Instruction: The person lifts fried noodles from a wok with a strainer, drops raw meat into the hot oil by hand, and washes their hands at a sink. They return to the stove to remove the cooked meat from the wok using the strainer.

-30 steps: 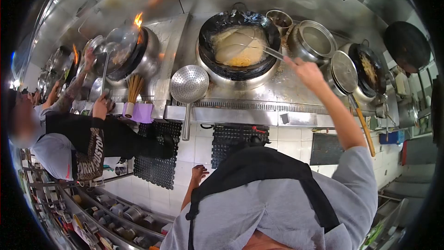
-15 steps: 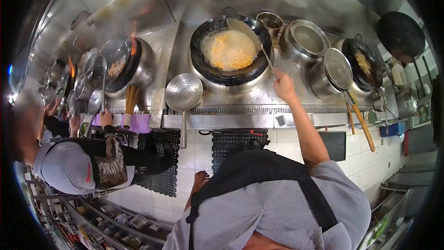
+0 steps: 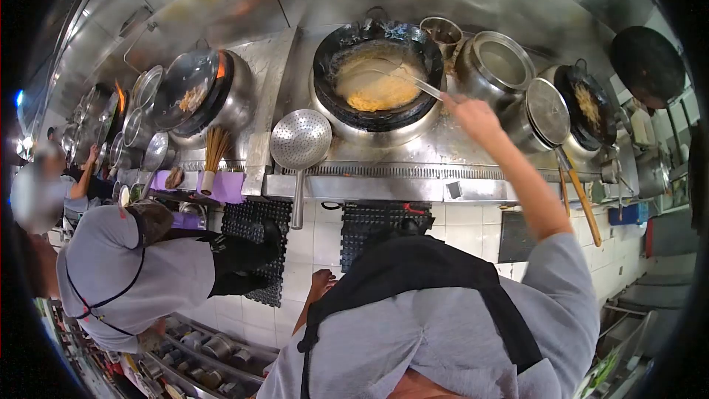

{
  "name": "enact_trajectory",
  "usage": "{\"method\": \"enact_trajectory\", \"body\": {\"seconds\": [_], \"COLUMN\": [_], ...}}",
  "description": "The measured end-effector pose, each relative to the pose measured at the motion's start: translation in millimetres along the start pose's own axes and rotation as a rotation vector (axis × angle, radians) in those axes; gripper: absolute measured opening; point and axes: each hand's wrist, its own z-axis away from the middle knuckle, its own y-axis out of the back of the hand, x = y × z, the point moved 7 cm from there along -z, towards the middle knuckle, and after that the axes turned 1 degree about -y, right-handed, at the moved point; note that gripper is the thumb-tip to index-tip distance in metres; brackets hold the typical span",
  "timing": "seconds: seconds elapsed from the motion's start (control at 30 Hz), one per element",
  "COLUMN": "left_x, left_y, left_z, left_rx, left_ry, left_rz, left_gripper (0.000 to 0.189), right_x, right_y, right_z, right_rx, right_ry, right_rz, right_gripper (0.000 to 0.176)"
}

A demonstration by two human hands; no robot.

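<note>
My right hand (image 3: 470, 112) is closed around the handle of a skimmer (image 3: 427, 87) at the right rim of a black wok (image 3: 322, 94). The skimmer's wide head is blurred and dips into bubbling, foamy oil. Yellow noodles (image 3: 380, 97) float at the near side of that oil. Beside my apron, low in front of me, hangs my left hand (image 3: 323, 279). Its fingers look loosely apart and nothing shows in them, though part of the hand is small and shaded.
A perforated ladle (image 3: 300, 139) rests at the counter's front edge, handle jutting outward. Pots (image 3: 504, 63), a mesh strainer (image 3: 548, 111) and another wok (image 3: 587, 107) stand to the right. On the left, a co-worker (image 3: 133, 266) bends near a wok (image 3: 185, 96) with flame beside it.
My right hand has shifted right, and the skimmer's head has gone from above the oil's far side down into it. The co-worker on the left has turned away from the stove.
</note>
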Motion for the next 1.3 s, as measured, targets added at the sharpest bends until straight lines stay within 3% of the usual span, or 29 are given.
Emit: {"method": "enact_trajectory", "body": {"seconds": [0.03, 0.13, 0.23, 0.33, 0.43, 0.47, 0.53, 0.63, 0.67, 0.7, 0.77, 0.87, 0.97, 1.03, 1.1, 1.17, 1.3], "left_x": [0, 11, -32, -30, -33, -31, 6, 41, 51, 54, 42, 42, 8, -19, -25, -15, -3], "left_y": [0, 4, -3, -11, -10, -4, 3, -1, -1, -1, 1, -2, -1, 3, -1, -6, -25], "left_z": [6, 15, -4, -6, -24, -24, 0, -2, -4, -7, -10, 3, -4, -10, -2, 14, -11], "left_rx": [0.061, 0.12, 0.068, -0.018, -0.044, -0.067, 0.146, 0.123, 0.097, 0.07, 0.086, 0.116, 0.036, 0.009, 0.045, 0.125, 0.031], "left_ry": [0.104, -0.274, -0.526, -0.53, -0.536, -0.275, 0.168, 0.246, 0.093, -0.058, 0.035, 0.297, 0.007, -0.109, 0.014, 0.336, 0.113], "left_rz": [0.134, -0.213, -0.839, -0.971, -0.942, -0.618, 0.193, 0.064, -0.003, -0.073, -0.044, 0.04, -0.053, -0.134, -0.087, 0.085, -0.046], "left_gripper": [0.013, 0.018, 0.022, 0.019, 0.015, 0.017, 0.022, 0.03, 0.03, 0.029, 0.029, 0.028, 0.026, 0.025, 0.023, 0.023, 0.021], "right_x": [12, 50, 60, 73, 69, 62, 38, 21, 17, 13, 16, 13, 9, 14, 26, 46, 75], "right_y": [8, 21, 56, 38, -27, -43, -75, -91, -93, -87, -73, -69, -45, -18, 5, 18, 44], "right_z": [10, 32, 45, 38, 21, 18, 20, 22, 20, 13, -9, -35, -26, -10, 6, 20, 45], "right_rx": [-0.038, -0.017, 0.087, 0.145, 0.312, 0.414, 0.267, 0.21, 0.22, 0.21, 0.193, 0.381, 0.269, 0.062, -0.09, -0.184, -0.007], "right_ry": [0.034, 0.11, -0.018, -0.178, -0.205, -0.171, -0.336, -0.426, -0.428, -0.398, -0.343, -0.043, 0.082, 0.064, 0.068, 0.08, 0.006], "right_rz": [0.092, 0.225, -0.056, -0.362, -0.478, -0.482, -0.748, -0.978, -1.028, -0.959, -0.819, -0.658, -0.322, -0.097, 0.079, 0.203, 0.034], "right_gripper": [0.061, 0.064, 0.061, 0.055, 0.054, 0.053, 0.052, 0.052, 0.053, 0.053, 0.055, 0.053, 0.057, 0.061, 0.066, 0.069, 0.065]}}
